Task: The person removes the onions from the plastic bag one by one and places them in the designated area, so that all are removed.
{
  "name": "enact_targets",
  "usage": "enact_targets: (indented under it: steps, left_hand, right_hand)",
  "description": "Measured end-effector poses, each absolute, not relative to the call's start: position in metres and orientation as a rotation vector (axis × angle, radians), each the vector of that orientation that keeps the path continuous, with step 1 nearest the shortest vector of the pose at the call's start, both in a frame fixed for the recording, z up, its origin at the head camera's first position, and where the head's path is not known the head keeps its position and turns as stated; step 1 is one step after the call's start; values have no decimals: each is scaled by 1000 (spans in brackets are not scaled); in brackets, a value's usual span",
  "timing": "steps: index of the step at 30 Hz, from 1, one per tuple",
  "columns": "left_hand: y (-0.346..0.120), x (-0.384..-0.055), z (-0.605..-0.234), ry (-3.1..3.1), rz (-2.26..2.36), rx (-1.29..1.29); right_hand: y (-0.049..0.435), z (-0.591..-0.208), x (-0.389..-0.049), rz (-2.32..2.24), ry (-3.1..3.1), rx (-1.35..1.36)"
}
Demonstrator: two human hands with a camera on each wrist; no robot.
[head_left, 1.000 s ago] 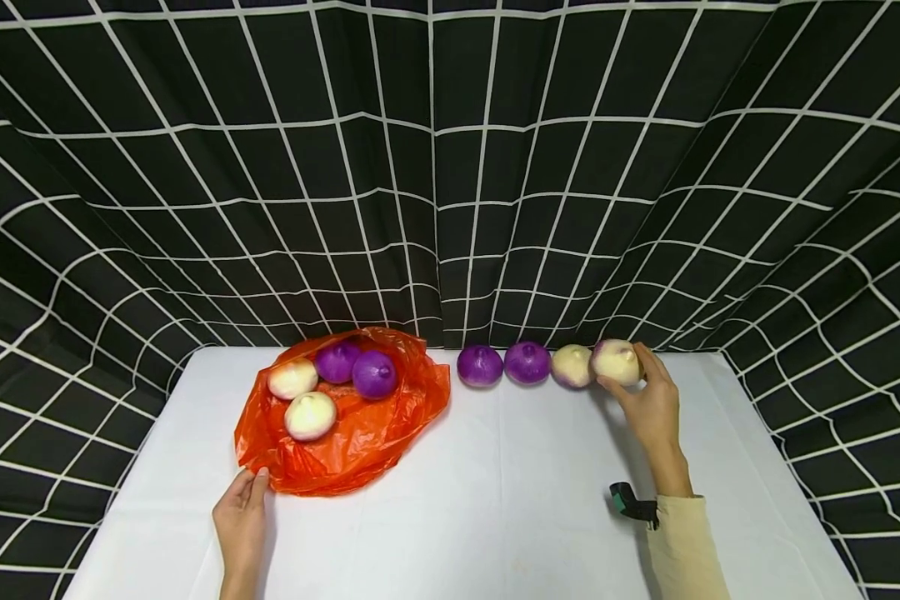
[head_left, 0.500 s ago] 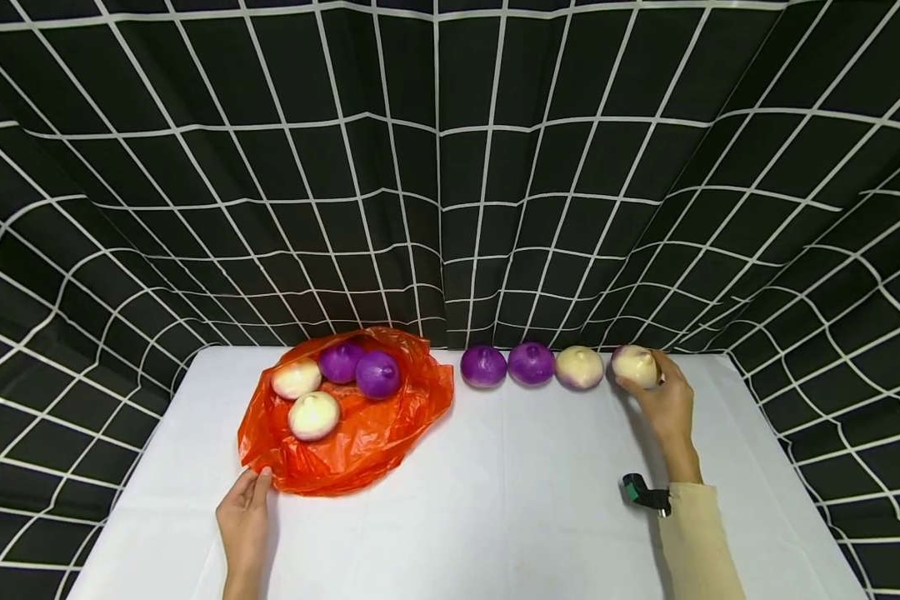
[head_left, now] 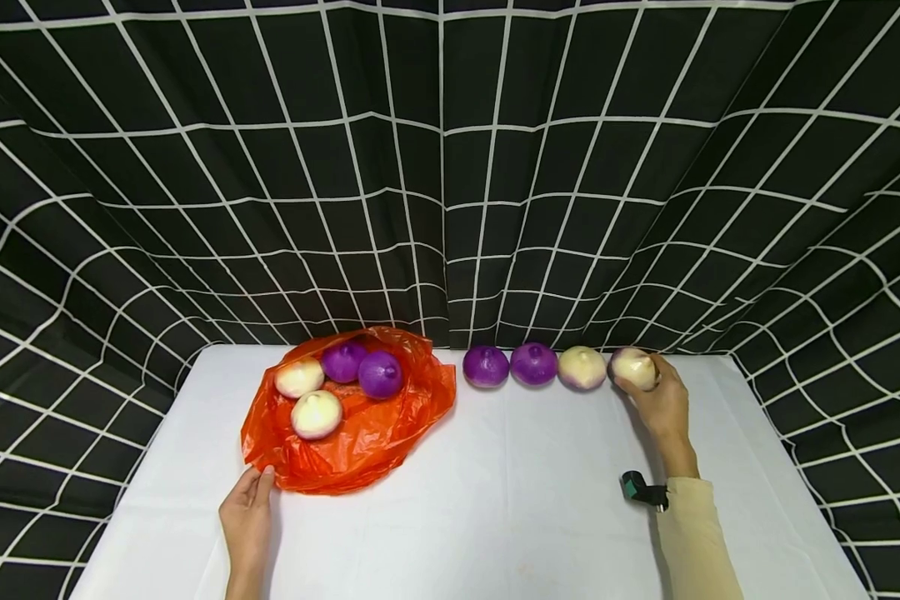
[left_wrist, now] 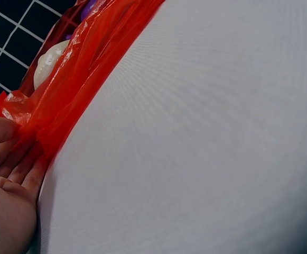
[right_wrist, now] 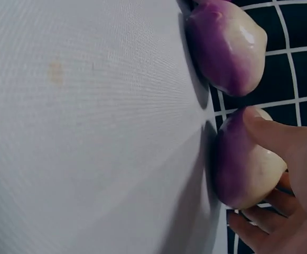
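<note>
At the right end of a row, my right hand (head_left: 660, 400) holds a white-and-purple turnip (head_left: 632, 368), its thumb on one side and fingers round the other. In the right wrist view this turnip (right_wrist: 245, 164) rests on or just over the cloth, purple side down, apart from a second turnip (right_wrist: 227, 47). My left hand (head_left: 246, 521) pinches the near left edge of a red plastic bag (head_left: 360, 450). Two whitish turnips (head_left: 317, 415) and two purple onion-like bulbs (head_left: 380, 375) lie in the spread bag.
Left of the held turnip, along the table's back edge, stand another whitish turnip (head_left: 582, 368) and two purple bulbs (head_left: 534, 364). A white cloth covers the table (head_left: 495, 500). Behind hangs a black curtain (head_left: 405, 167) with white grid lines.
My right hand has moved the turnip rightward and down, away from its neighbour, then slightly back left. The left hand keeps its grip on the bag. The view has shifted slightly.
</note>
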State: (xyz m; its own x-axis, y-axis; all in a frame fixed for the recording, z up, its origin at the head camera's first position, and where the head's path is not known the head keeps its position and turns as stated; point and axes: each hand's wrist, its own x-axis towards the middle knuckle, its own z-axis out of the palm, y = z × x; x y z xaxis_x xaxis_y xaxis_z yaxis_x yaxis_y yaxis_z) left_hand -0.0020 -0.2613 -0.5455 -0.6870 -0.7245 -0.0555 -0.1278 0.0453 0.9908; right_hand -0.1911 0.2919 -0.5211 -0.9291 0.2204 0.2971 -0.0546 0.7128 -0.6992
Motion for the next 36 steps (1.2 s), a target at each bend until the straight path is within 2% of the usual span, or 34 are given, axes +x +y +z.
enact_targets:
  steps: [10, 21, 36]
  left_hand:
    - [-263, -1, -545, -1864, -1681, 854]
    - [-262, -1, -543, -1836, -1721, 842]
    - [-263, -2, -546, -1844, -1720, 841]
  right_hand:
    - [285, -493, -188, 1024, -2566, -84]
    - [215, -446, -174, 1106, -2270, 144]
    - [133, -446, -159, 1225, -2181, 359]
